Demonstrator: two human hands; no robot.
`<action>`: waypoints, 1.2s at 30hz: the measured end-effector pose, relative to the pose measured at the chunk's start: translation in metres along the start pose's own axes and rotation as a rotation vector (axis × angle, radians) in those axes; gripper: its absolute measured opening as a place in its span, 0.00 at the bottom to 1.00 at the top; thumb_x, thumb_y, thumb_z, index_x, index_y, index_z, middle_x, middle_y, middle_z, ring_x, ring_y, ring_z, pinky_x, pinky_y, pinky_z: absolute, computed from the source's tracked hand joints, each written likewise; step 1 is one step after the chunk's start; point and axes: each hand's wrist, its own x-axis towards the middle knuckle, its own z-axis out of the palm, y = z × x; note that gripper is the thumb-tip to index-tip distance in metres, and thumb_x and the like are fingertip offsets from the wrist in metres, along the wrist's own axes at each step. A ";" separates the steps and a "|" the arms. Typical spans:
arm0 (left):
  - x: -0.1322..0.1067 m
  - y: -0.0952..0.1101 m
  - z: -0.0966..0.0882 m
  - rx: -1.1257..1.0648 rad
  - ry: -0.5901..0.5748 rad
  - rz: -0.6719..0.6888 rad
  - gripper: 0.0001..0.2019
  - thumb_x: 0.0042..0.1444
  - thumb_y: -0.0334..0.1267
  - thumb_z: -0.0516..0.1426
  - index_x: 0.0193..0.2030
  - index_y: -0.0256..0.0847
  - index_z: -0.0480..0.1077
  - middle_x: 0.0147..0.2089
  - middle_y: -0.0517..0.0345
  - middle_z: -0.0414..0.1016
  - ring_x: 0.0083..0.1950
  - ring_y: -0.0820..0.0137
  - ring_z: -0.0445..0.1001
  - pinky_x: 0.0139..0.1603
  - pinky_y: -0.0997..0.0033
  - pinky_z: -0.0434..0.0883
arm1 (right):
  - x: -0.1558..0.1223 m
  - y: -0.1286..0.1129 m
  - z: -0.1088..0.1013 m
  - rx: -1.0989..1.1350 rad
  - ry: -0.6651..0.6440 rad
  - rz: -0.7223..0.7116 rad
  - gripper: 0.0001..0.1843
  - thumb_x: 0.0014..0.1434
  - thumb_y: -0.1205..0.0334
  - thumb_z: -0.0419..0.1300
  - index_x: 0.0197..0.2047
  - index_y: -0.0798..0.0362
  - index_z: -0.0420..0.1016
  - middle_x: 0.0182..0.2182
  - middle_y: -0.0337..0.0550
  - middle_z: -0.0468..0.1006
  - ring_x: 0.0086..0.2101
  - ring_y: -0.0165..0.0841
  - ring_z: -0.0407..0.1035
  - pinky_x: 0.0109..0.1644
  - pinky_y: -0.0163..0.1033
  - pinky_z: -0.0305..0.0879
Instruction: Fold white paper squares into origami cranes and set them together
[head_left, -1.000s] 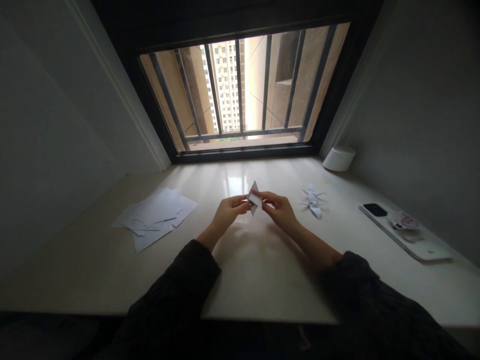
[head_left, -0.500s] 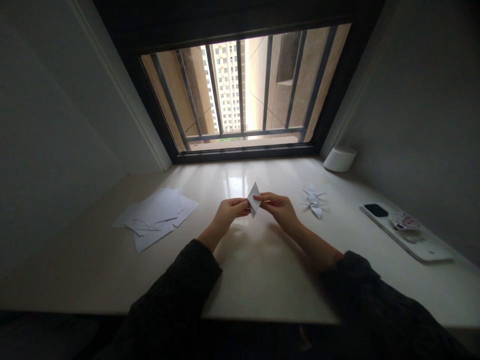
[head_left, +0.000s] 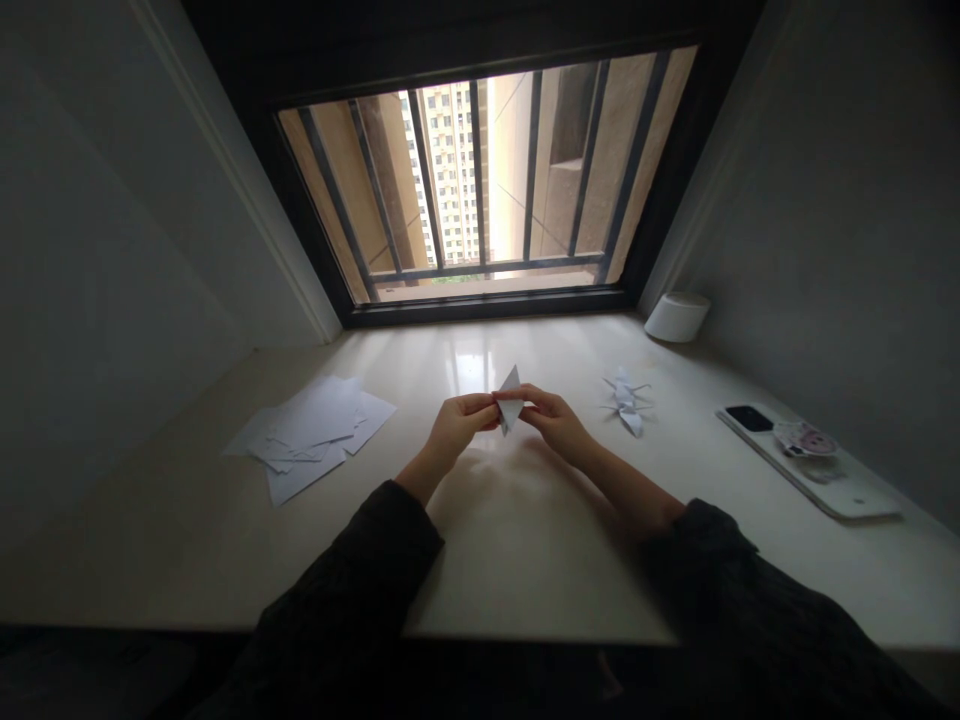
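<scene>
A small folded piece of white paper (head_left: pixel 511 408), pointed at top and bottom, is held just above the pale sill between my two hands. My left hand (head_left: pixel 459 428) is closed on its left side, thumb and fingers pinching the edge. My right hand (head_left: pixel 559 420) grips it from the right, with the index finger laid across the front and the other fingers partly hidden behind. To the right of my right hand lie folded white paper figures (head_left: pixel 625 402) with thin pointed limbs, close together in a row.
Loose white paper sheets (head_left: pixel 315 425) lie overlapping on the left. At the right a phone (head_left: pixel 810 465) rests with its back up and a cartoon grip on it. A white round-topped object (head_left: pixel 677 317) stands by the right wall. A barred window (head_left: pixel 480 310) closes off the back.
My right index finger has moved left across the front of the folded paper. The paper has turned slightly; my left hand stays nearly still on its edge.
</scene>
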 end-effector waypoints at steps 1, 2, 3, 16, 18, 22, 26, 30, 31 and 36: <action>0.000 0.000 0.000 -0.003 0.004 0.003 0.19 0.41 0.44 0.67 0.40 0.34 0.77 0.36 0.50 0.80 0.37 0.66 0.77 0.45 0.60 0.72 | 0.000 0.001 0.000 -0.002 -0.008 0.004 0.15 0.54 0.54 0.61 0.45 0.46 0.79 0.40 0.43 0.77 0.43 0.37 0.70 0.46 0.43 0.69; 0.000 0.000 0.000 -0.008 0.006 0.006 0.20 0.41 0.43 0.67 0.40 0.34 0.77 0.36 0.49 0.80 0.37 0.65 0.77 0.45 0.60 0.72 | 0.000 0.001 -0.001 -0.002 -0.013 0.008 0.15 0.55 0.54 0.61 0.45 0.46 0.78 0.41 0.43 0.77 0.43 0.38 0.70 0.46 0.43 0.69; 0.000 -0.001 0.001 -0.014 0.008 0.010 0.20 0.41 0.43 0.67 0.40 0.34 0.77 0.36 0.49 0.80 0.38 0.65 0.77 0.46 0.60 0.72 | 0.000 0.001 -0.001 -0.002 -0.017 0.014 0.16 0.55 0.53 0.61 0.46 0.47 0.78 0.41 0.43 0.78 0.43 0.38 0.70 0.47 0.44 0.69; 0.001 0.000 -0.001 -0.023 -0.003 -0.012 0.18 0.42 0.43 0.67 0.39 0.36 0.77 0.36 0.51 0.80 0.37 0.67 0.76 0.45 0.62 0.72 | 0.002 0.015 -0.007 0.142 0.248 0.166 0.13 0.39 0.56 0.72 0.30 0.51 0.80 0.29 0.41 0.81 0.32 0.36 0.74 0.43 0.45 0.70; 0.000 0.000 -0.001 -0.025 -0.006 -0.016 0.18 0.42 0.43 0.66 0.40 0.36 0.77 0.37 0.51 0.80 0.36 0.68 0.76 0.45 0.62 0.71 | 0.002 0.016 -0.007 0.162 0.261 0.168 0.13 0.38 0.57 0.72 0.29 0.51 0.80 0.26 0.40 0.80 0.29 0.33 0.73 0.40 0.43 0.70; 0.001 -0.002 -0.002 -0.023 -0.008 -0.022 0.19 0.42 0.42 0.66 0.40 0.35 0.77 0.36 0.50 0.80 0.36 0.68 0.76 0.45 0.62 0.71 | 0.002 0.016 -0.007 0.184 0.256 0.169 0.13 0.37 0.58 0.73 0.28 0.52 0.78 0.25 0.39 0.79 0.27 0.31 0.72 0.36 0.40 0.69; 0.002 -0.003 -0.002 -0.009 -0.014 -0.029 0.19 0.42 0.42 0.66 0.41 0.35 0.77 0.35 0.51 0.80 0.36 0.69 0.76 0.44 0.65 0.71 | 0.001 0.014 -0.009 0.159 0.258 0.186 0.12 0.37 0.59 0.73 0.27 0.53 0.79 0.24 0.39 0.79 0.26 0.30 0.71 0.36 0.39 0.69; 0.002 -0.003 -0.002 0.018 -0.017 -0.013 0.19 0.42 0.44 0.66 0.40 0.35 0.76 0.36 0.50 0.80 0.36 0.68 0.76 0.43 0.66 0.70 | 0.001 0.014 -0.010 0.135 0.267 0.197 0.11 0.38 0.59 0.72 0.27 0.53 0.79 0.22 0.39 0.79 0.25 0.30 0.70 0.34 0.38 0.68; 0.002 -0.003 -0.002 0.024 -0.016 -0.007 0.19 0.42 0.44 0.66 0.40 0.35 0.76 0.36 0.50 0.80 0.36 0.68 0.76 0.43 0.66 0.70 | 0.001 0.014 -0.010 0.140 0.266 0.206 0.11 0.38 0.59 0.72 0.27 0.53 0.79 0.23 0.39 0.79 0.25 0.30 0.71 0.35 0.39 0.69; 0.003 -0.004 -0.002 0.042 -0.011 -0.005 0.19 0.41 0.45 0.66 0.39 0.35 0.76 0.37 0.49 0.80 0.36 0.67 0.76 0.42 0.65 0.70 | 0.002 0.011 -0.010 0.189 0.263 0.280 0.11 0.35 0.61 0.72 0.26 0.53 0.80 0.24 0.41 0.81 0.27 0.33 0.74 0.39 0.43 0.71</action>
